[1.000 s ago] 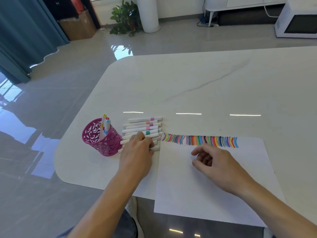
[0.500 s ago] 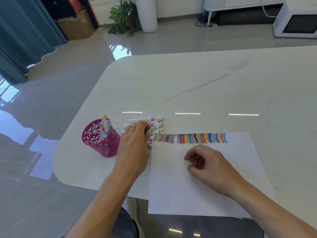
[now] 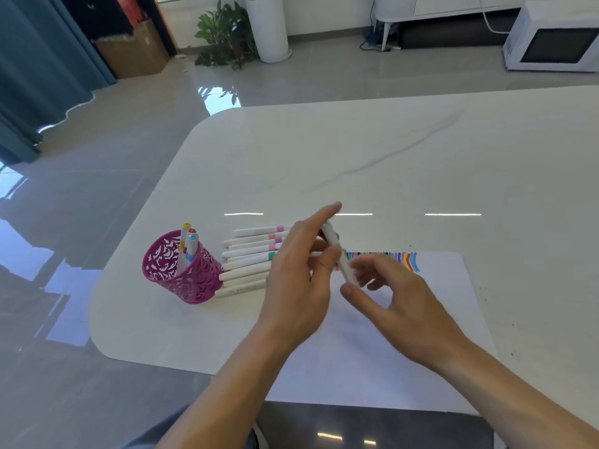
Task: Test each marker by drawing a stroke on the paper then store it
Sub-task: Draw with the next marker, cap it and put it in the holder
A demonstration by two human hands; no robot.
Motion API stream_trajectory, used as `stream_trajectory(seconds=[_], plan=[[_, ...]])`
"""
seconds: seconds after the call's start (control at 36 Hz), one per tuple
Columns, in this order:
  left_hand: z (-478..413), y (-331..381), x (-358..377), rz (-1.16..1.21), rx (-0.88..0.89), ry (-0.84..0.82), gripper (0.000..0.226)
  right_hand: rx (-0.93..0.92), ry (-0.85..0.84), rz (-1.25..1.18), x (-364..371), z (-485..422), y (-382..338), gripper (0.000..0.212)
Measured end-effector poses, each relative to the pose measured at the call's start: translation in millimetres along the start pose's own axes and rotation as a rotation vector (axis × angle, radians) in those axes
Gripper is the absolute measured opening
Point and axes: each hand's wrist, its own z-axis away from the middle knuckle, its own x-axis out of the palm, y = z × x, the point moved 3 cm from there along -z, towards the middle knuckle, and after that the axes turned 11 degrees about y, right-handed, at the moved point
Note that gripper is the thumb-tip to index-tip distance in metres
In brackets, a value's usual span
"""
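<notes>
My left hand point(image 3: 298, 273) holds a white marker point(image 3: 337, 251) lifted above the paper, pinched between thumb and fingers. My right hand point(image 3: 395, 296) is just right of it, fingers spread around the marker's lower end; I cannot tell if they touch it. A row of several white markers point(image 3: 249, 257) lies on the table left of my hands. A magenta cut-out pen cup point(image 3: 181, 270) with three markers in it stands further left. The white paper point(image 3: 447, 319) carries a band of coloured strokes point(image 3: 402, 259) along its top edge, partly hidden by my hands.
The white marble table point(image 3: 389, 157) has a rounded left corner and ends close to the pen cup. On the floor beyond stand a potted plant point(image 3: 223, 34), a cardboard box point(image 3: 136, 50) and a white microwave point(image 3: 554, 37).
My left hand has picked one marker out of the row and raised it over the paper. My right hand has opened and moved up toward the marker.
</notes>
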Motion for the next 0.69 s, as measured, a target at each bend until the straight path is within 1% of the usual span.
stream_trajectory(seconds=[0.08,0.19,0.28,0.33,0.44,0.53,0.61,0.69], plan=[[4,2,15,0.021,-0.049,-0.017,0.041,0.023,0.022,-0.006,-8,-1,2,0.024],[8,2,31,-0.022,-0.083,-0.041,0.026,0.038,0.052,-0.005,-20,0,5,0.034],[8,0,40,-0.102,-0.056,-0.097,0.019,0.029,0.053,0.021,-31,-1,10,0.025],[8,0,45,-0.130,-0.051,-0.140,0.018,-0.010,0.045,0.098,-39,-1,14,0.022],[10,0,55,-0.180,-0.051,-0.269,0.022,-0.037,0.031,0.242,-54,0,28,0.032],[13,-2,64,-0.317,0.053,-0.384,0.020,-0.056,0.011,0.338,-63,5,35,0.041],[17,-2,76,-0.376,0.118,-0.509,0.025,-0.077,-0.002,0.413,-72,8,39,0.053],[20,-2,86,-0.429,0.163,-0.578,0.022,-0.094,-0.022,0.493,-78,11,45,0.051]])
